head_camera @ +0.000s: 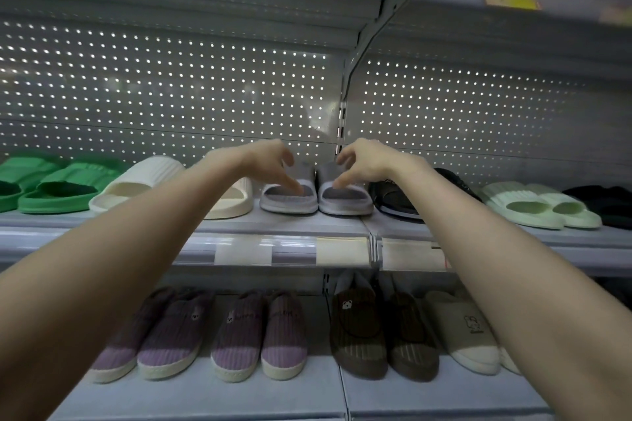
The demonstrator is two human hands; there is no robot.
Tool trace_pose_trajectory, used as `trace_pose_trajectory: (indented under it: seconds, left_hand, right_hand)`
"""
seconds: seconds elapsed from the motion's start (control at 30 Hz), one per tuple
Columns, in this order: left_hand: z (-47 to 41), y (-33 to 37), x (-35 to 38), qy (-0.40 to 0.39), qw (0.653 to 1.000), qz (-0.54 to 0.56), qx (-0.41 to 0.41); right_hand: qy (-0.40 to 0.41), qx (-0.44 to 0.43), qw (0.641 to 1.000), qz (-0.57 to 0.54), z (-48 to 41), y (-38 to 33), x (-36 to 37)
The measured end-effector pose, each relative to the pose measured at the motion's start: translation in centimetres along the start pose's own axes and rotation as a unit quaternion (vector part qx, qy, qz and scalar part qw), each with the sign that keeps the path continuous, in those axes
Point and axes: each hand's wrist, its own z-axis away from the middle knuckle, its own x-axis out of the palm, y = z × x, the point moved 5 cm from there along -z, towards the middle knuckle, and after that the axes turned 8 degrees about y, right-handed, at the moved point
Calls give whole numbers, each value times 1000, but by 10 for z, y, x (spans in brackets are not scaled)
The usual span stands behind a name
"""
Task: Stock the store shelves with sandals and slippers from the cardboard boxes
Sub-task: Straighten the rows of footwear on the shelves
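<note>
Stocking appears well advanced on what can be seen. A pair of pale grey moulded foam slides (316, 195) is set on the grey metal upper shelf (290, 225), between a cream ribbed slide (143, 181) and a black slide with a white sole edge (396, 198). The left hand (266, 161) and right hand (362, 161) are held over the grey pair, fingers loosely spread and curled; one fingertip of each is laid at a slide's opening, and nothing is gripped. Bright green slides (54, 188) and mint green slides (533, 205) fill the ends. The lower shelf (205, 396) is lined with purple ribbed slippers (260, 345), brown ones (359, 335) and beige ones (468, 335). No cardboard boxes are in view, so remaining stock cannot be judged.
</note>
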Motion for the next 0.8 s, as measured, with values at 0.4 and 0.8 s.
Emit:
trace_pose_trajectory:
  seconds: [0.4, 0.8]
  left_hand:
    - [81, 2, -77, 76, 997, 2, -15]
    - [135, -73, -104, 90, 995, -15, -49]
  right_hand:
    - [5, -77, 997, -4, 41, -76, -37]
    - [8, -117, 993, -16, 50, -169, -9]
